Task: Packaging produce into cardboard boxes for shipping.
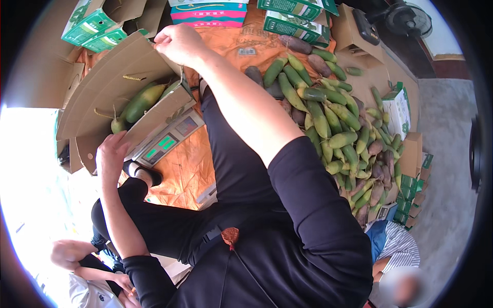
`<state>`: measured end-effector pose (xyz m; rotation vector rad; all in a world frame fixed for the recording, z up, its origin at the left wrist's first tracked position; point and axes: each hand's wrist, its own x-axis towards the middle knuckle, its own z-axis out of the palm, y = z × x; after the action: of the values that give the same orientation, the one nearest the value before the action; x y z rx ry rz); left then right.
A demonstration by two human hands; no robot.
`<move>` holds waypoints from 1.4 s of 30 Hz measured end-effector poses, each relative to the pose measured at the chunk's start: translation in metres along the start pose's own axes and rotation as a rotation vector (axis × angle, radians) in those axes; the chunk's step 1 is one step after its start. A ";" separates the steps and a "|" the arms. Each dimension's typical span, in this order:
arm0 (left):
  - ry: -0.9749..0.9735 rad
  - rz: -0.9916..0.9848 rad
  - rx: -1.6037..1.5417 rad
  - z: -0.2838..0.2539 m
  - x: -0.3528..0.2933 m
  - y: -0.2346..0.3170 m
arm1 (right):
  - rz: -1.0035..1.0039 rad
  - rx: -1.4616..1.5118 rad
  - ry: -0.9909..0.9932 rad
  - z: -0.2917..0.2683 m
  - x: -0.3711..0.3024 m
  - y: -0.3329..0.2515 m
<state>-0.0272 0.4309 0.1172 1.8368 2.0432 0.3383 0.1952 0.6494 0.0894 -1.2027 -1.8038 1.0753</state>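
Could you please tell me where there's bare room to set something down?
Bare orange sheet shows between the scale and the legs, and grey floor right of the stacked green boxes. It's crowded at the vegetable pile and open carton, where the left hand and right hand are.

no print clearly legible: green-lit displays (167,142) on scale (176,134), pale characters (210,15) on pink-blue box (231,22), label (247,51) on orange sheet (226,45)
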 end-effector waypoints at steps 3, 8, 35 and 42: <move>0.000 -0.027 0.014 0.000 0.003 0.002 | -0.029 0.084 -0.021 -0.014 0.003 0.004; -0.010 -0.104 0.004 -0.007 -0.005 0.001 | -0.089 -0.047 -0.147 -0.056 -0.008 0.018; 0.247 -0.231 -0.250 -0.039 -0.014 -0.054 | 0.187 -0.369 -0.450 -0.073 -0.007 0.037; 0.601 -0.444 -0.458 -0.077 -0.036 -0.140 | 0.172 -0.660 -0.636 -0.024 0.023 0.010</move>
<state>-0.1834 0.3839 0.1329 1.0433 2.3986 1.2207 0.2124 0.6793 0.0923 -1.5178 -2.7340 1.0648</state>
